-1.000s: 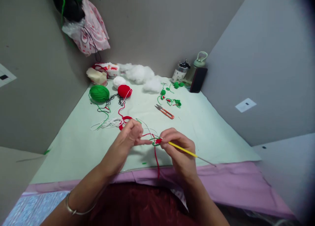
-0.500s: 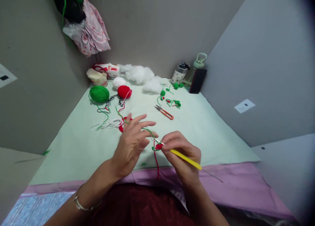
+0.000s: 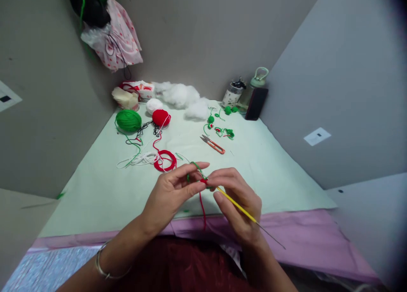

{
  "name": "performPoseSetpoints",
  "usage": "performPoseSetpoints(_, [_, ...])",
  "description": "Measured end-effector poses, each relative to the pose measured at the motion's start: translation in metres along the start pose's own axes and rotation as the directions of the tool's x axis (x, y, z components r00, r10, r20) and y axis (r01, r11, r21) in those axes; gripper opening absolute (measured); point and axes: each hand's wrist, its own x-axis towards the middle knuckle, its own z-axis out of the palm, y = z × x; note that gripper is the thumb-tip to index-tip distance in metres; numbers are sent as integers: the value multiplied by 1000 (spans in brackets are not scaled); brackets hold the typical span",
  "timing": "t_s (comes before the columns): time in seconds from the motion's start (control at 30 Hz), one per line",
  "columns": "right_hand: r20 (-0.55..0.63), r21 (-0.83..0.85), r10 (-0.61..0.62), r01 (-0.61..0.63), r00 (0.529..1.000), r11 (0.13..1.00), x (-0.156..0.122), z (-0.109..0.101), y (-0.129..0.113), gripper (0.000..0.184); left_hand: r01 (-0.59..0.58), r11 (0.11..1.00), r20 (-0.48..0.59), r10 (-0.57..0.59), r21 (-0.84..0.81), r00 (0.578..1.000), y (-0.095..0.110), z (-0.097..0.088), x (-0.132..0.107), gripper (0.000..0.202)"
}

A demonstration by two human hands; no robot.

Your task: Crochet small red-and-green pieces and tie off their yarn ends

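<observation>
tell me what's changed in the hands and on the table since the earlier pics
The left hand, spread open half a second ago, has moved slightly right and closed its thumb and fingers on the small red-and-green piece. That uncovers more of the red yarn coil. The right hand still holds the yellow hook; the snips and yarn balls stay put.

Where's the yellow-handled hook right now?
In the head view, right of center: the yellow-handled hook is in the right hand, upper end near the red-and-green piece.
</observation>
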Motion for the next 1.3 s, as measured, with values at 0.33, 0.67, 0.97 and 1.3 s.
performPoseSetpoints(0.33, [33, -510, -422, 378, 906, 772, -9, 12, 8, 47, -71, 997, -100, 75, 39, 992, -4, 5, -5, 53])
performPoseSetpoints(0.67, [14, -489, -397, 352, 918, 798, -26, 22, 10, 43, -296, 923, -193, 346, 245, 918, -14, 9, -9, 39])
performPoseSetpoints(0.97, [97, -448, -397, 396, 913, 802, -29, 19, 10, 42, -418, 755, -142, 551, 505, 823, -15, 5, -12, 40])
performPoseSetpoints(1.3, [100, -325, -263, 282, 959, 903, -29, 18, -2, 36, -535, 520, -14, 726, 665, 688, -14, -2, -11, 43])
